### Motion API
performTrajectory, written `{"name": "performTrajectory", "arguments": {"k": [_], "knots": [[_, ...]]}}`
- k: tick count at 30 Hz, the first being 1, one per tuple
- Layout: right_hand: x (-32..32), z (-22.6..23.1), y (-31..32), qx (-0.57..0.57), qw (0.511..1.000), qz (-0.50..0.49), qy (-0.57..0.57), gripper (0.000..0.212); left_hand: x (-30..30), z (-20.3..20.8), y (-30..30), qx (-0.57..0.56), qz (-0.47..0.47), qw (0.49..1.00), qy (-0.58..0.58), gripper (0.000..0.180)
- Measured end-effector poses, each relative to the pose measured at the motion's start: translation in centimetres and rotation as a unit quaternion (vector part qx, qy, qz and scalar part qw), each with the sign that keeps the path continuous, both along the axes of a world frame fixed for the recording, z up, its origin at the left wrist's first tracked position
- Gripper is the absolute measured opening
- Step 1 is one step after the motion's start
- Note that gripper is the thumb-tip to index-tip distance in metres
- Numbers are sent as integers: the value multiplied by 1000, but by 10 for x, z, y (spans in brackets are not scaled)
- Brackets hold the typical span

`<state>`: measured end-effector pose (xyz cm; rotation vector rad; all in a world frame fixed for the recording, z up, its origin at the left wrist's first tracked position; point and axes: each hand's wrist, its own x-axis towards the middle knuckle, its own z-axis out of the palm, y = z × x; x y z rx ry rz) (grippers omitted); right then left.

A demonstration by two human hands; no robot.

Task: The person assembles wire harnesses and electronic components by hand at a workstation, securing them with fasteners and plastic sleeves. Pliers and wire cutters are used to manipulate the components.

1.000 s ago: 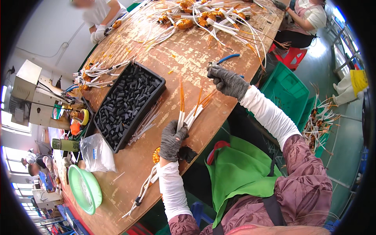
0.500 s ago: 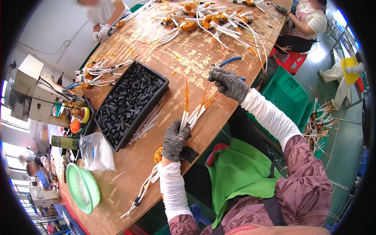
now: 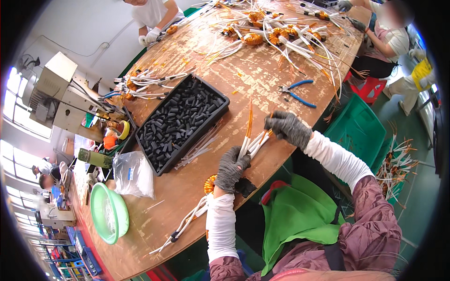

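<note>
My left hand [image 3: 229,169], in a grey knitted glove, is closed round a bundle of white-sleeved wires [image 3: 256,144] with bare copper ends. These wires lead to a copper-wound ring coil [image 3: 209,184], partly hidden beside my left wrist at the table edge. More white leads [image 3: 188,216] of the coil trail toward me, with a black band round them. My right hand [image 3: 291,129], gloved alike, pinches the copper ends of the right-hand wires. Whether a small black piece is also between its fingers is hidden. One copper end [image 3: 250,117] stands up free to the left.
Left of my hands is a black tray [image 3: 180,124] of short black tubes. Blue-handled cutters [image 3: 300,91] lie beyond my right hand. A plastic bag [image 3: 134,175], a green basin [image 3: 108,213] and piled coils [image 3: 279,35] share the table. Green crates [image 3: 356,129] stand at right; co-workers sit across.
My right hand has come down and inward onto the copper wire ends; before, it was above them, apart, near the cutters. My left hand keeps its hold. The view has shifted slightly.
</note>
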<state>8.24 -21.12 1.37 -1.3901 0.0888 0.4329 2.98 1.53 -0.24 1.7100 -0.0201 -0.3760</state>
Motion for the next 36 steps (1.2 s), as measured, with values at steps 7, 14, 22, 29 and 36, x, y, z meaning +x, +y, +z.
{"name": "performTrajectory", "arguments": {"k": [7, 14, 22, 29, 36], "knots": [[-29, -20, 23, 5, 998, 29, 49, 26, 6, 7, -11, 40, -10, 999, -27, 29], [-37, -18, 38, 79, 996, 20, -37, 24, 4, -3, 3, -64, 24, 998, -14, 14], [-55, -38, 56, 56, 998, 3, 4, 23, 5, -3, 3, -79, 5, 997, -24, 15], [-70, -79, 97, 133, 973, -25, -184, 22, 4, -4, 5, -52, 52, 997, -32, 10], [-91, -43, 78, 119, 988, 4, 94, 25, 5, -7, 3, -74, 59, 994, -55, 17]]}}
